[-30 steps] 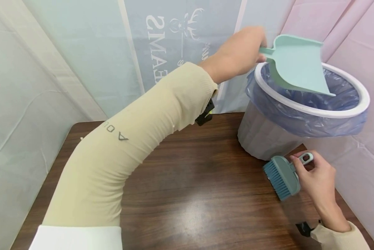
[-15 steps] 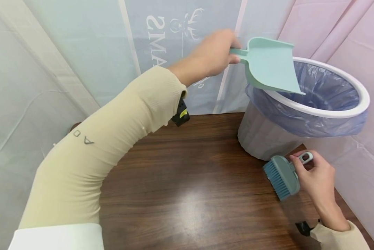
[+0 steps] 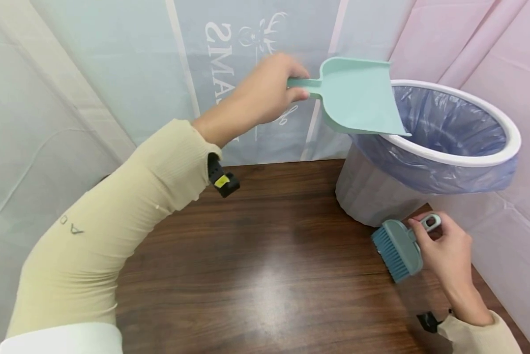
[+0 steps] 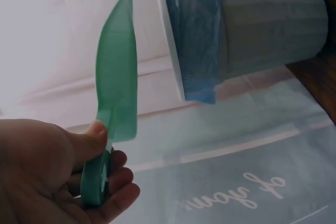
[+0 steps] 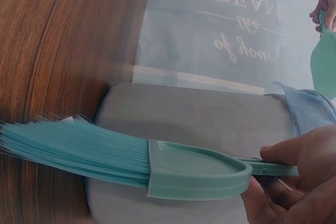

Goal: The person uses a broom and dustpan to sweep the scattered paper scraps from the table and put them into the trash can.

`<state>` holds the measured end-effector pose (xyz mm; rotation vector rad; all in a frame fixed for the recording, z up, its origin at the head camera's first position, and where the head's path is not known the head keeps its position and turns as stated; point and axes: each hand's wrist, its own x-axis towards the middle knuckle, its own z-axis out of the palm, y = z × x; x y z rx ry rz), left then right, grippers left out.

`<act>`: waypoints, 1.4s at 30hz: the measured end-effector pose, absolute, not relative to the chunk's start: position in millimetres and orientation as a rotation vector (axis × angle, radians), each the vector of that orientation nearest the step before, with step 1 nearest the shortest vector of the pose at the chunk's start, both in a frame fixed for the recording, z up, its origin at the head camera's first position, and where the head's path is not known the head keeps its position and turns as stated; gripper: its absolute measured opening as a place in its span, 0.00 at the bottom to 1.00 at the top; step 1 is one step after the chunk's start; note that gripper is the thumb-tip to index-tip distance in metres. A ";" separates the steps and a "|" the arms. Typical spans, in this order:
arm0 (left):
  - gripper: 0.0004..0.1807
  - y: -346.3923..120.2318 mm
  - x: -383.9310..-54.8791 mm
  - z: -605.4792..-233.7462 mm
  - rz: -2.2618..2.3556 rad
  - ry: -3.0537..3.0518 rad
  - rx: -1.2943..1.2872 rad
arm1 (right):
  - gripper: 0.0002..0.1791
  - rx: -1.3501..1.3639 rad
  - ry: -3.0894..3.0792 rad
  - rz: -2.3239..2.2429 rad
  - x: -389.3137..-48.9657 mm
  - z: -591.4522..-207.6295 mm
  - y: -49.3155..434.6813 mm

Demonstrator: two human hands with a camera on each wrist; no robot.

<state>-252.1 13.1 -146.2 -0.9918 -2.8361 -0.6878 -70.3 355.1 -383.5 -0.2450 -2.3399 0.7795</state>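
My left hand (image 3: 269, 91) grips the handle of a mint-green dustpan (image 3: 360, 96), raised above the table at the near-left rim of the bin. In the left wrist view the dustpan (image 4: 116, 72) shows edge-on, thumb and fingers round its handle. My right hand (image 3: 448, 246) pinches the short handle of a small teal hand brush (image 3: 399, 250) low by the table, in front of the bin. Its blue bristles (image 5: 73, 148) point away from the fingers in the right wrist view. The bin (image 3: 380, 182) is grey with a white rim and a blue liner bag (image 3: 451, 118).
Dark brown wooden tabletop (image 3: 247, 255) lies under both arms. Fabric curtains with white print (image 3: 220, 59) hang behind it, and pink fabric (image 3: 513, 196) borders the right side. A black wrist camera (image 3: 222, 182) sticks out below the left sleeve.
My left hand has carried the dustpan leftward and slightly down, from over the bin's opening to its near-left rim. The right hand and brush stay almost where they were.
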 end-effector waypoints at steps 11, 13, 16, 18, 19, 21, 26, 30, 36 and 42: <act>0.20 -28.7 -241.1 -166.1 -0.844 -2.886 -0.874 | 0.05 -0.239 -2.340 0.762 -69.6 -382.1 352.8; 0.20 -35.1 -240.5 -171.3 -0.862 -2.890 -0.867 | 0.05 -0.236 -2.345 0.756 -69.8 -381.5 351.9; 0.21 -43.8 -239.5 -179.7 -0.848 -2.911 -0.839 | 0.05 -0.239 -2.350 0.757 -70.3 -380.4 351.0; 0.21 -49.9 -237.6 -186.0 -0.836 -2.928 -0.822 | 0.05 -0.239 -2.349 0.758 -70.4 -380.0 350.6; 0.21 -53.4 -236.1 -189.5 -0.829 -2.929 -0.820 | 0.05 -0.238 -2.349 0.757 -70.5 -379.8 350.3; 0.21 -60.4 -232.0 -196.2 -0.825 -2.923 -0.826 | 0.05 -0.236 -2.347 0.755 -70.4 -380.2 350.0; 0.18 -78.1 -219.1 -214.4 -0.810 -2.871 -0.870 | 0.05 -0.236 -2.343 0.760 -70.0 -381.2 350.6; 0.18 -92.6 -205.9 -231.0 -0.812 -2.856 -0.872 | 0.05 -0.237 -2.341 0.761 -69.3 -381.6 351.2; 0.17 -118.2 -184.9 -259.6 -0.847 -2.876 -0.837 | 0.05 -0.242 -2.344 0.745 -68.3 -381.4 351.4; 0.14 -136.3 -171.6 -293.5 -0.853 -2.875 -0.789 | 0.05 -0.255 -2.346 0.740 -66.7 -381.4 352.7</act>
